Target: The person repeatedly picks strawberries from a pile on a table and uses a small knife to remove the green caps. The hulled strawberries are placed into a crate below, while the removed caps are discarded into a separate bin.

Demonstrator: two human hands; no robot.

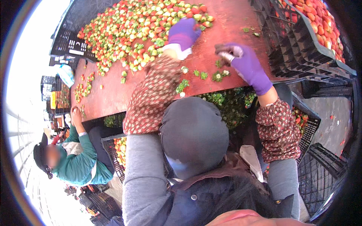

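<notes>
My left hand (183, 32), in a purple knit glove, reaches to the near right edge of a large heap of strawberries (127, 31). Its fingers are hidden from view, so what they grip is unclear. To the right, my right hand (250, 65), also in a purple glove, hangs over the red tabletop (226, 17) with fingers curled. Its fingertips look dark and blurred, and a pale, shiny piece sits near the thumb; I cannot tell whether it is a tool. Cut green strawberry tops (203, 75) lie scattered beneath and between the hands.
A black plastic crate (305, 50) at the right holds hulled red strawberries (325, 25). More black crates stand at left (72, 46) and lower right (322, 175). Green leafy scraps (229, 107) fill the space below the table edge. Another person (82, 161) sits at left, hands on the table.
</notes>
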